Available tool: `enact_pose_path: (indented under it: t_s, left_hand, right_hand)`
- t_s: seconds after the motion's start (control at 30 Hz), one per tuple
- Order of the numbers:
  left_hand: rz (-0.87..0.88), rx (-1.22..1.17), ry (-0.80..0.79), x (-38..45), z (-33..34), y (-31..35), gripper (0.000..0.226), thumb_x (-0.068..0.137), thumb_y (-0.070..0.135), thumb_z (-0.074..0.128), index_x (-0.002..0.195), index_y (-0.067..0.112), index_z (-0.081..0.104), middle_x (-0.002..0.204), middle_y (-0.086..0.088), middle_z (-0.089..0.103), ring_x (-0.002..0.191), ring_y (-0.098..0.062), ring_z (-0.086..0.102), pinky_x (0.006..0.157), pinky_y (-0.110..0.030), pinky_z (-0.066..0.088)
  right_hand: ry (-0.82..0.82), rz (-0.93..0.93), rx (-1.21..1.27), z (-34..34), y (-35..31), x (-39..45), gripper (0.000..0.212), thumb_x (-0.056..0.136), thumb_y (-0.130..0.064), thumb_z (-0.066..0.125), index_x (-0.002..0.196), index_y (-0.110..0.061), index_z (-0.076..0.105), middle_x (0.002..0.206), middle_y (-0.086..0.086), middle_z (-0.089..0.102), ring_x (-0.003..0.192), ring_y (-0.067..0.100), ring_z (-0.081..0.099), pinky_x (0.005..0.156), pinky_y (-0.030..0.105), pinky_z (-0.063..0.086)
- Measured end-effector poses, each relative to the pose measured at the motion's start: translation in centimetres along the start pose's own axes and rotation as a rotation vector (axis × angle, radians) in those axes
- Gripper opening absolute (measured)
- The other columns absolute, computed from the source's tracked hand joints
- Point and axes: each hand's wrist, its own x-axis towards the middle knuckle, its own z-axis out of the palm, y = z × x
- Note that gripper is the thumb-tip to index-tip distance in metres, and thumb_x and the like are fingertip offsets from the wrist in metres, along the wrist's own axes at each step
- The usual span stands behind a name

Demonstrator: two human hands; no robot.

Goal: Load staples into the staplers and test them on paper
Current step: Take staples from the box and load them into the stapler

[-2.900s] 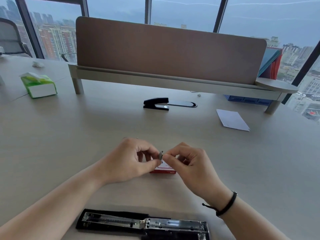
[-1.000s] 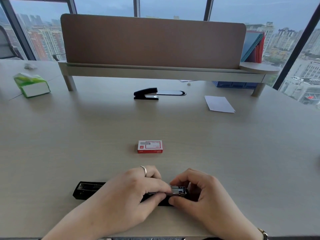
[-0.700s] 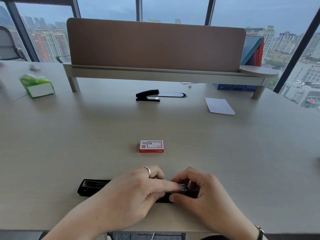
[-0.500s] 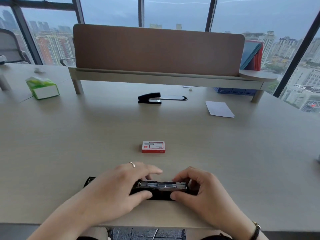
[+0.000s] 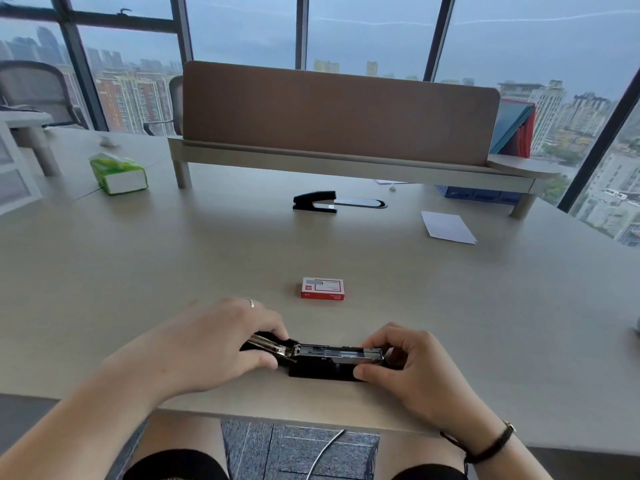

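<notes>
A black stapler (image 5: 329, 362) lies near the desk's front edge with its metal staple channel showing on top. My left hand (image 5: 214, 344) grips its hinged top arm at the left end, lifted partway. My right hand (image 5: 405, 362) holds the stapler's right end between thumb and fingers. A red and white staple box (image 5: 322, 288) lies shut a little beyond the hands. A second black stapler (image 5: 316, 201) stands closed farther back at the centre. A white sheet of paper (image 5: 448, 227) rests at the back right.
A brown divider panel on a raised shelf (image 5: 346, 164) spans the back of the desk. A green tissue pack (image 5: 117, 173) sits at the back left. Blue trays (image 5: 481, 195) are under the shelf's right end. The desk's front edge (image 5: 311, 415) runs just below the hands.
My hands left the staple box and came down onto the near stapler. Its top arm, flat out to the left before, is now folded up toward the base under my left hand.
</notes>
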Motion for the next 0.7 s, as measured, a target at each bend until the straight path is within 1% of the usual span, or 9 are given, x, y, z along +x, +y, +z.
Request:
enact_pose_path:
  t_s: [0.07,0.2,0.3,0.37,0.47,0.53,0.6,0.63,0.7]
  left_hand:
    - [0.036,0.185,-0.011,0.6,-1.2,1.1,0.035,0.088,0.059,0.055,0.121,0.05,0.055,0.117,0.022,0.061,0.11,-0.002,0.056,0.081,-0.027,0.043]
    - [0.102,0.37,0.088,1.9,-2.7,3.8,0.041,0.081,0.052,0.067,0.12,0.041,0.059,0.114,0.014,0.057,0.102,-0.014,0.062,0.074,-0.029,0.044]
    - [0.116,0.165,0.154,2.4,-3.3,3.8,0.058,0.073,0.046,0.078,0.126,0.044,0.053,0.117,0.02,0.05,0.098,-0.011,0.06,0.082,-0.03,0.05]
    - [0.182,-0.108,0.224,2.7,-2.7,3.4,0.062,0.068,0.037,0.084,0.123,0.045,0.056,0.11,0.025,0.051,0.094,-0.001,0.057,0.082,-0.022,0.048]
    - [0.219,-0.372,0.216,3.3,0.1,3.9,0.07,0.071,0.029,0.085,0.128,0.048,0.051,0.105,0.024,0.06,0.096,0.003,0.059,0.082,-0.012,0.045]
    - [0.208,-0.49,0.215,3.7,2.2,4.4,0.068,0.075,0.026,0.083,0.129,0.051,0.049,0.1,0.021,0.064,0.092,0.004,0.06,0.076,-0.009,0.042]
    - [0.188,-0.531,0.267,3.8,3.6,4.4,0.06,0.076,0.028,0.08,0.125,0.051,0.053,0.099,0.021,0.066,0.088,-0.006,0.062,0.073,-0.014,0.043]
    - [0.172,-0.539,0.296,3.8,4.0,4.3,0.056,0.076,0.03,0.08,0.121,0.051,0.056,0.1,0.022,0.066,0.086,-0.012,0.062,0.073,-0.017,0.045]
    - [0.154,-0.565,0.341,3.8,4.5,4.1,0.047,0.074,0.029,0.08,0.113,0.048,0.062,0.099,0.022,0.067,0.085,-0.012,0.062,0.072,-0.012,0.045]
  right_hand:
    - [-0.006,-0.006,0.005,0.0,0.0,0.0,0.015,0.067,-0.026,0.087,0.073,-0.03,0.073,0.079,-0.013,0.068,0.057,0.001,0.05,0.056,0.011,0.04]
    - [-0.012,-0.01,0.011,0.0,-0.2,-0.1,0.015,0.068,-0.025,0.086,0.072,-0.029,0.073,0.083,-0.009,0.068,0.056,0.002,0.048,0.055,0.012,0.039]
    - [-0.008,-0.017,0.011,0.0,-0.1,0.0,0.014,0.067,-0.025,0.086,0.072,-0.028,0.073,0.083,-0.009,0.068,0.055,0.002,0.047,0.055,0.012,0.038]
    - [0.001,-0.019,0.014,0.1,-0.1,0.0,0.014,0.067,-0.024,0.086,0.073,-0.027,0.073,0.082,-0.009,0.067,0.055,0.001,0.047,0.055,0.011,0.038]
    - [-0.005,-0.022,0.019,0.0,0.0,0.0,0.013,0.067,-0.024,0.084,0.072,-0.027,0.072,0.079,-0.008,0.065,0.056,0.002,0.047,0.057,0.014,0.037]
    - [-0.028,-0.017,0.02,-0.1,0.1,0.1,0.014,0.067,-0.027,0.083,0.077,-0.026,0.073,0.079,-0.004,0.065,0.061,0.009,0.054,0.06,0.021,0.042]
    - [-0.038,-0.005,0.021,-0.1,0.2,0.2,0.018,0.068,-0.029,0.081,0.085,-0.027,0.076,0.083,-0.001,0.068,0.071,0.018,0.062,0.066,0.028,0.048]
    - [-0.038,-0.002,0.022,-0.1,0.2,0.2,0.019,0.068,-0.029,0.081,0.086,-0.029,0.076,0.084,-0.001,0.068,0.073,0.019,0.064,0.068,0.029,0.049]
    - [-0.028,0.001,0.026,-0.1,0.3,0.1,0.02,0.067,-0.029,0.082,0.085,-0.03,0.075,0.083,-0.002,0.069,0.071,0.017,0.064,0.066,0.028,0.049]
